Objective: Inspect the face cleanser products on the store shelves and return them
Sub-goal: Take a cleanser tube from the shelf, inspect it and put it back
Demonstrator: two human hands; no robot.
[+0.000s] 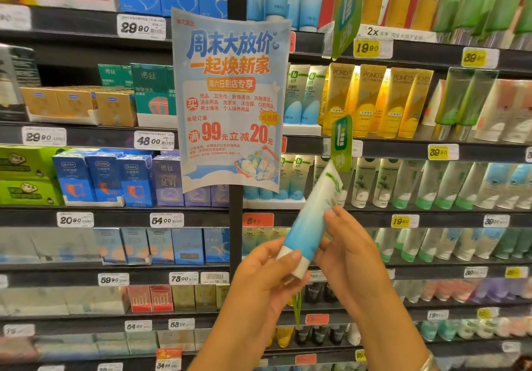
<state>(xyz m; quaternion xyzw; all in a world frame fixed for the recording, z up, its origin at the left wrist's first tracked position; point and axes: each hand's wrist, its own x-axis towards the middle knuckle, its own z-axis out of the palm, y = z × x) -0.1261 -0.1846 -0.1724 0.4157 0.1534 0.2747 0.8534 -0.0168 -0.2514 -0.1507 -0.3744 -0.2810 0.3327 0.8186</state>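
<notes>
I hold a blue-and-white face cleanser tube (312, 221) tilted in front of the shelves, its white cap down and its flat end up to the right. My left hand (267, 278) grips the cap end from below. My right hand (348, 244) clasps the tube's blue middle from the right. Matching blue tubes (299, 111) stand on the shelf (403, 150) behind, partly hidden by a paper sale poster.
A large sale poster (230, 99) hangs on the black upright between two shelf bays. Yellow cleanser tubes (371, 99) and green and white tubes (431, 183) fill the right bay. Small boxed goods (106, 180) fill the left bay. Price tags line every shelf edge.
</notes>
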